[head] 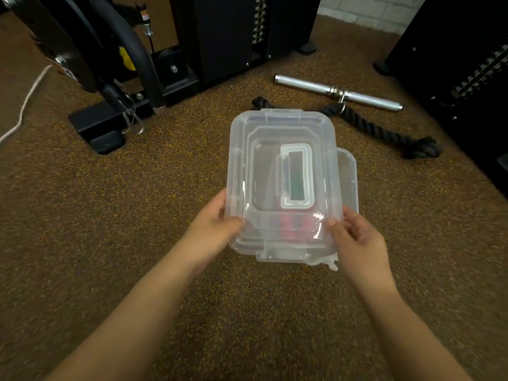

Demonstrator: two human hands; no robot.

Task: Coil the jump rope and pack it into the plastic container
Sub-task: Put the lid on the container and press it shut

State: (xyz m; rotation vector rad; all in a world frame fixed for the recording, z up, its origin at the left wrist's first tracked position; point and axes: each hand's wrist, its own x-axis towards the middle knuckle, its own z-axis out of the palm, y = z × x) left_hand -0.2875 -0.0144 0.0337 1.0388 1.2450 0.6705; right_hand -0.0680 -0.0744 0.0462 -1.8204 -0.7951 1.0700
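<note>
I hold a clear plastic lid [280,149] with a fold-down handle over the clear plastic container [350,174], whose right rim shows from under the lid. My left hand [213,225] grips the lid's near left corner and my right hand [357,237] grips its near right corner. Through the plastic I make out red and blue shapes [295,225] and something green, blurred; whether they are the jump rope I cannot tell. A bit of white cord [331,264] sticks out at the near right corner.
The floor is brown speckled rubber. A thick black rope [371,125] and a silver metal bar [338,92] lie just beyond the container. Black gym machine frames stand at the back left [115,116], centre and right. A white cord [24,103] trails at far left.
</note>
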